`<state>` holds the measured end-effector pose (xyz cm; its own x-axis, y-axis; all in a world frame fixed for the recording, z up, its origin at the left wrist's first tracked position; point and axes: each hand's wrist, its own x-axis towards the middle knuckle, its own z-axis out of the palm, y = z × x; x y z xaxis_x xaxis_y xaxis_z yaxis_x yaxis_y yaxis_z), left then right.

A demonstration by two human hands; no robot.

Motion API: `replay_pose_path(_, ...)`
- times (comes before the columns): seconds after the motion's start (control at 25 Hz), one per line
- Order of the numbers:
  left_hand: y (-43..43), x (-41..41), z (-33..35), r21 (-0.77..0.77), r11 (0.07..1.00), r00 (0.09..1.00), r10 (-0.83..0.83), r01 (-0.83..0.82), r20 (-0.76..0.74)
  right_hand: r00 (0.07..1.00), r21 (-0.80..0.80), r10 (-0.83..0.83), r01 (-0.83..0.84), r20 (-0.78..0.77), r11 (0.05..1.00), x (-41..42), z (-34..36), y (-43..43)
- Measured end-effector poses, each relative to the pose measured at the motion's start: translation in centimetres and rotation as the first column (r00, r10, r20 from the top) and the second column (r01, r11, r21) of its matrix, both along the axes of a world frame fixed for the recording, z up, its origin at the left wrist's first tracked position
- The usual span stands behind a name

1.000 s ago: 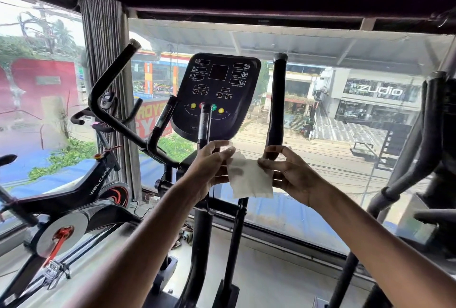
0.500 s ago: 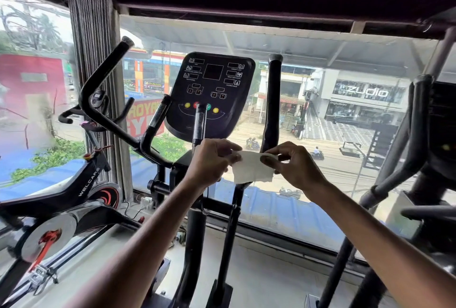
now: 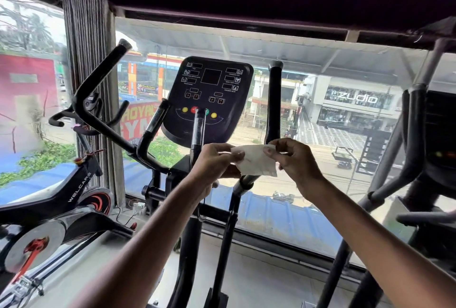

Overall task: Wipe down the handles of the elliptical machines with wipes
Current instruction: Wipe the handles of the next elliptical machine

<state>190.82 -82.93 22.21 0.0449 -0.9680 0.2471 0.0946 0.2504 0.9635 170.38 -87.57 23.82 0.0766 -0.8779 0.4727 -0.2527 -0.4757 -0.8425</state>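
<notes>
A spin bike (image 3: 56, 199) stands left of the elliptical's console (image 3: 209, 98). Before it, left hand (image 3: 213, 162) and right hand (image 3: 294, 159) pinch a creased white wipe (image 3: 256, 161) in their fingers, clear of the handles (image 3: 274, 100).

left hand (image 3: 217, 162): bare, no glove | right hand (image 3: 296, 162): bare | forearms: uncovered, sleeves not visible

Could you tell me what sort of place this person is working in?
Most likely a gym on an upper floor: an elliptical machine with a button console stands ahead, a spin bike sits to its left, and the big window looks down on a street.
</notes>
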Motion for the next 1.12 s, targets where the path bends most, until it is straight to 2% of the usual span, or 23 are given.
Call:
replay_pose_path(0.08,-0.5,0.0,0.2,-0.004,0.999,0.996,0.033,-0.034,-0.083,0.963,-0.151,-0.259,0.245,-0.080,0.958,0.5,0.2,0.1)
replay_pose_path(0.12,-0.8,0.0,0.4,-0.015,0.999,0.994,0.027,-0.029,-0.108,0.957,-0.175,-0.277,0.259,-0.088,0.950,0.9,0.3,0.2)
replay_pose_path(0.24,-1.4,-0.3,1.0,-0.097,0.992,0.987,-0.092,0.079,-0.132,0.994,-0.055,-0.038,0.032,-0.104,0.998,2.2,0.7,0.2)
replay_pose_path(0.32,-2.0,-0.2,1.2,-0.120,0.982,0.976,-0.166,0.149,-0.140,0.992,0.005,0.072,-0.072,-0.106,0.997,2.7,1.2,-0.1)
replay_pose_path(0.4,-2.6,0.2,1.1,-0.136,0.983,0.986,-0.139,0.126,-0.097,0.989,-0.025,0.067,-0.071,-0.132,0.997,2.7,1.7,-0.7)
replay_pose_path(0.52,-3.4,0.8,0.8,-0.164,0.986,1.000,-0.012,0.015,0.017,0.985,-0.015,0.077,-0.080,-0.157,0.997,2.3,2.2,-1.6)
replay_pose_path(0.68,-4.9,1.6,1.3,-0.154,0.986,0.987,-0.035,0.059,0.154,0.948,0.097,0.183,-0.163,-0.261,0.982,2.2,3.0,-2.1)
replay_pose_path(0.84,-6.0,2.1,1.6,-0.145,0.988,0.984,-0.022,0.047,0.174,0.941,0.140,0.170,-0.134,-0.291,0.981,1.9,3.8,-2.7)
replay_pose_path(0.92,-6.3,2.3,1.5,-0.148,0.988,0.991,-0.024,0.043,0.129,0.949,0.125,0.114,-0.080,-0.294,0.989,2.1,4.0,-2.9)
replay_pose_path(1.0,-6.7,2.2,1.4,-0.166,0.986,0.998,-0.023,0.033,0.062,0.960,0.020,-0.020,0.027,-0.281,0.999,2.5,4.2,-2.7)
replay_pose_path(1.04,-6.9,1.9,1.3,-0.180,0.984,1.000,-0.008,0.010,0.013,0.943,-0.111,-0.148,0.120,-0.297,0.987,2.7,4.3,-2.6)
replay_pose_path(1.12,-7.1,0.8,1.3,-0.183,0.981,0.989,0.043,-0.069,-0.142,0.861,-0.412,-0.421,0.286,-0.286,0.865,3.1,4.2,-2.3)
